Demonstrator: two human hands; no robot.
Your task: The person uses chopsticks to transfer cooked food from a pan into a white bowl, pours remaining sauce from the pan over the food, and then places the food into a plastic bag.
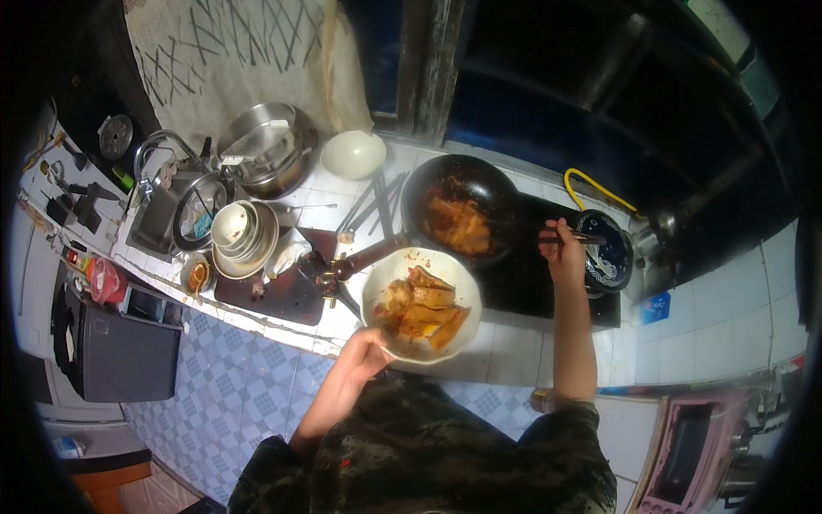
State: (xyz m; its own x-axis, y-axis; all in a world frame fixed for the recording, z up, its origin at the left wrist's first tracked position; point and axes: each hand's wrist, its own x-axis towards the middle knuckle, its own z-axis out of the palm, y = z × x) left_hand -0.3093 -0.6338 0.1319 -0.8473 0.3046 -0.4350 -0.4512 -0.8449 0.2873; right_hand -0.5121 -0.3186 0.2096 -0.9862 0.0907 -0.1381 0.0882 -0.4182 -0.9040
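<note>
My left hand point(366, 353) grips the near rim of a white wavy-edged bowl point(472, 283). Brown slices of cooked food point(433, 302) in reddish sauce lie in the bowl. Beyond it a black wok point(504, 183) holds more sauced pieces point(459, 228), and its wooden handle point(379, 252) points left, partly behind the bowl. To the right, my right hand point(565, 254) holds dark chopsticks point(587, 239). Their tips lie over a dark blue vessel with white patterns point(620, 254); whether they touch it I cannot tell.
Left on the counter are a dark cutting board point(289, 308), stacked dirty bowls point(231, 228), a steel sink point(151, 218) and steel pots point(257, 138). A white bowl point(353, 155) stands near the window. The wok sits on a black cooktop point(520, 289); a yellow hose point(600, 193) runs behind.
</note>
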